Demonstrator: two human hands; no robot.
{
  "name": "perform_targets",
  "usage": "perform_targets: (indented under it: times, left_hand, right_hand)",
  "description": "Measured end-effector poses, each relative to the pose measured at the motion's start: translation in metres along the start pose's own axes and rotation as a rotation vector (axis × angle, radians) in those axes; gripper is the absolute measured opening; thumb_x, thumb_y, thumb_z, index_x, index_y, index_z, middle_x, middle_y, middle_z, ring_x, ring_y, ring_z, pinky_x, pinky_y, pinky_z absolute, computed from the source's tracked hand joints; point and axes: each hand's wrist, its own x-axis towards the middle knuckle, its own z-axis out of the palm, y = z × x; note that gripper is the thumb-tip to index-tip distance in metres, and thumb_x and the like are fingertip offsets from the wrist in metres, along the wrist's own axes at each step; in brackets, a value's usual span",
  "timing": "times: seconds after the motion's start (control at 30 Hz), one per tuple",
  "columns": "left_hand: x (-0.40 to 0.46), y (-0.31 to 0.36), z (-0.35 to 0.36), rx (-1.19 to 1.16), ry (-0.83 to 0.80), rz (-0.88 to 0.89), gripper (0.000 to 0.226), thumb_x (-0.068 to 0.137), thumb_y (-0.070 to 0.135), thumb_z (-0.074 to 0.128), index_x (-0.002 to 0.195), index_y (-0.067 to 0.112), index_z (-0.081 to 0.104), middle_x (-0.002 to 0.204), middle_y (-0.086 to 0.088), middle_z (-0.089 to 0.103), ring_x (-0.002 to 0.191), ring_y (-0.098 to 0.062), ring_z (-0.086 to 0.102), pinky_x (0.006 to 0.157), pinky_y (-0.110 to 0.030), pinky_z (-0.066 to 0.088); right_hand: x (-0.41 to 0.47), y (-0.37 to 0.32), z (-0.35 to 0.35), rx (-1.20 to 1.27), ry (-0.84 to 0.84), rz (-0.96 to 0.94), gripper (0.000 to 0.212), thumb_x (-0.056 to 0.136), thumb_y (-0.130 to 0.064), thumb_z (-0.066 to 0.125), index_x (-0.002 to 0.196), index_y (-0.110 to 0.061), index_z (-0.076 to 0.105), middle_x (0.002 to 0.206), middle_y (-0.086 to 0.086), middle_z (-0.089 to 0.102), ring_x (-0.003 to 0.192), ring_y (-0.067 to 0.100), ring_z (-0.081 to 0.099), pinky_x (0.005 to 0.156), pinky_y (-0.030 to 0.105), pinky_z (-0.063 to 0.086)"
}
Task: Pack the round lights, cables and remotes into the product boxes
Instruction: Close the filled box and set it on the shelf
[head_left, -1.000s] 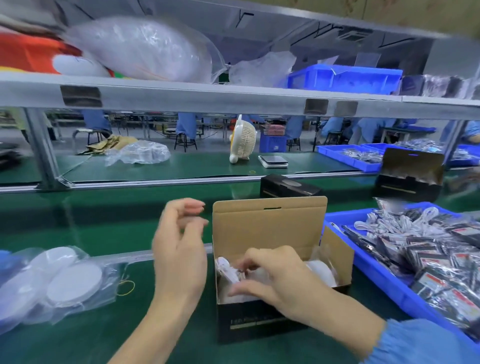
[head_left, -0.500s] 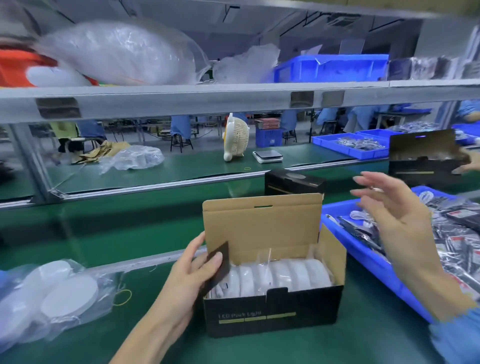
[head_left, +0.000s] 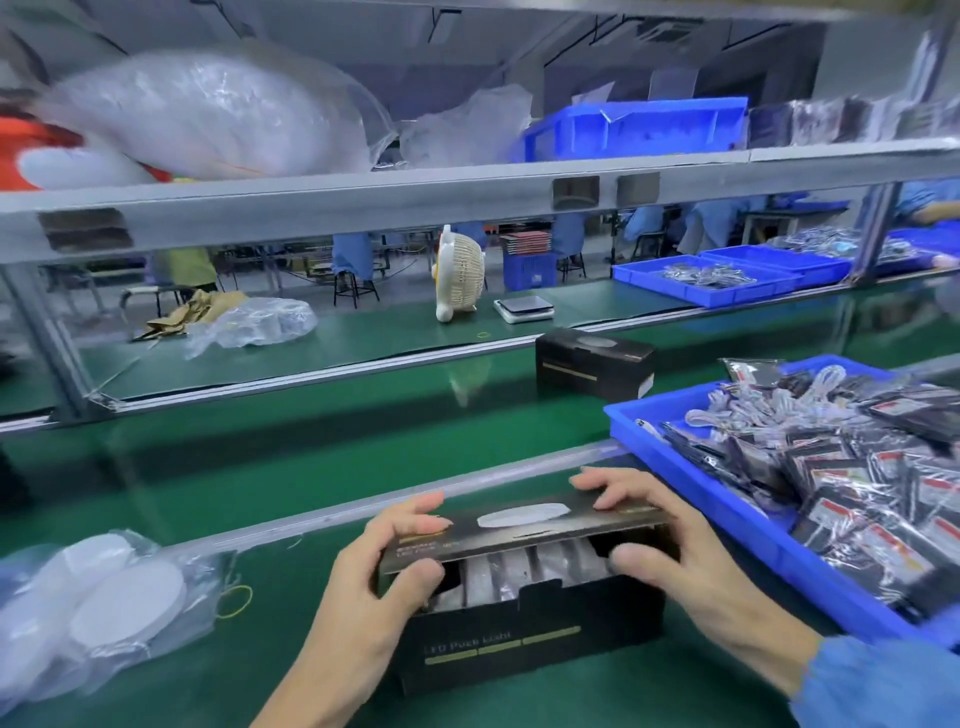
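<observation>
A black product box (head_left: 535, 642) stands on the green bench in front of me, its lid folded down almost flat. Through the gap under the lid I see a row of bagged round lights (head_left: 524, 569) standing on edge. My left hand (head_left: 384, 566) grips the lid's left end, fingers on top and thumb under its front edge. My right hand (head_left: 660, 540) holds the lid's right end the same way. A second black box (head_left: 595, 364), closed, sits further back on the belt.
A blue tray (head_left: 691, 499) at the right is heaped with bagged cables and remotes (head_left: 852, 467). Bagged round lights (head_left: 104, 597) lie loose at the left with a yellow rubber band (head_left: 236, 600). A metal rail crosses behind the box; a shelf runs overhead.
The box's cardboard lid was upright; now it is folded down over the lights. My right hand came back from over the blue tray onto the lid, and my left moved from the side flap to the lid.
</observation>
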Motion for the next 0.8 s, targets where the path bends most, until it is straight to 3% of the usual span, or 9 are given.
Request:
perform_targets:
  times: [0.07, 0.13, 0.2, 0.3, 0.4, 0.57, 0.63, 0.8]
  left_hand:
    - [-0.002, 0.005, 0.006, -0.014, 0.038, -0.012, 0.032, 0.068, 0.059, 0.061, 0.088, 0.035, 0.07, 0.12, 0.016, 0.067, 0.116, -0.001, 0.059, 0.09, -0.015, 0.042]
    - [-0.002, 0.007, 0.009, -0.007, 0.04, 0.009, 0.027, 0.071, 0.056, 0.062, 0.086, 0.035, 0.069, 0.118, 0.012, 0.068, 0.114, -0.005, 0.06, 0.089, -0.02, 0.044]
    - [-0.003, 0.007, 0.008, 0.03, 0.011, 0.055, 0.023, 0.074, 0.052, 0.062, 0.086, 0.033, 0.069, 0.118, 0.009, 0.068, 0.114, -0.011, 0.06, 0.09, -0.025, 0.047]
    - [-0.003, 0.008, 0.003, 0.066, -0.042, 0.103, 0.022, 0.077, 0.048, 0.066, 0.091, 0.034, 0.076, 0.119, 0.007, 0.067, 0.118, -0.016, 0.059, 0.095, -0.02, 0.044]
    - [-0.005, 0.005, 0.001, 0.158, -0.095, 0.16, 0.023, 0.078, 0.046, 0.069, 0.098, 0.038, 0.076, 0.121, 0.009, 0.066, 0.122, -0.016, 0.056, 0.099, -0.019, 0.04]
    - [-0.003, 0.007, 0.001, 0.133, -0.035, 0.172, 0.022, 0.078, 0.045, 0.067, 0.096, 0.038, 0.075, 0.115, 0.009, 0.069, 0.116, -0.014, 0.06, 0.097, -0.021, 0.043]
    - [0.0, 0.007, 0.001, 0.137, -0.005, 0.176, 0.022, 0.079, 0.046, 0.067, 0.096, 0.036, 0.075, 0.112, 0.008, 0.071, 0.113, -0.014, 0.062, 0.093, -0.018, 0.044]
    - [-0.003, 0.003, 0.0, 0.181, -0.015, 0.199, 0.022, 0.081, 0.042, 0.067, 0.1, 0.036, 0.075, 0.116, 0.008, 0.07, 0.117, -0.018, 0.06, 0.096, -0.022, 0.045]
  right_hand:
    - [0.001, -0.004, -0.001, 0.047, 0.016, 0.036, 0.029, 0.084, -0.045, 0.053, 0.097, -0.023, 0.065, 0.127, -0.001, 0.063, 0.123, 0.018, 0.054, 0.099, 0.022, 0.041]
    - [0.005, -0.009, 0.001, 0.029, 0.043, 0.036, 0.027, 0.086, -0.047, 0.052, 0.093, -0.024, 0.066, 0.121, -0.004, 0.066, 0.117, 0.016, 0.057, 0.095, 0.019, 0.043]
    - [0.005, -0.01, 0.002, 0.002, 0.042, 0.019, 0.02, 0.086, -0.042, 0.055, 0.091, -0.027, 0.067, 0.118, -0.005, 0.067, 0.111, 0.016, 0.059, 0.092, 0.019, 0.045]
    - [0.003, -0.006, 0.0, -0.012, 0.027, -0.007, 0.011, 0.089, -0.024, 0.062, 0.089, -0.025, 0.073, 0.116, -0.004, 0.069, 0.112, 0.017, 0.06, 0.092, 0.026, 0.047]
    - [-0.003, 0.003, -0.005, -0.082, 0.018, -0.033, 0.016, 0.085, -0.013, 0.064, 0.098, -0.014, 0.075, 0.118, -0.001, 0.07, 0.123, 0.019, 0.057, 0.104, 0.033, 0.043]
    - [0.005, 0.003, -0.008, -0.247, 0.053, -0.099, 0.031, 0.086, -0.028, 0.07, 0.115, -0.018, 0.07, 0.121, -0.007, 0.068, 0.121, 0.015, 0.058, 0.105, 0.03, 0.043]
    - [0.011, 0.001, -0.006, -0.248, 0.077, -0.119, 0.031, 0.085, -0.032, 0.069, 0.112, -0.018, 0.071, 0.114, -0.007, 0.07, 0.113, 0.017, 0.062, 0.099, 0.03, 0.046]
    - [0.015, 0.007, -0.002, -0.237, 0.064, -0.152, 0.016, 0.082, -0.02, 0.072, 0.097, -0.014, 0.074, 0.105, -0.001, 0.069, 0.102, 0.02, 0.065, 0.091, 0.033, 0.05]
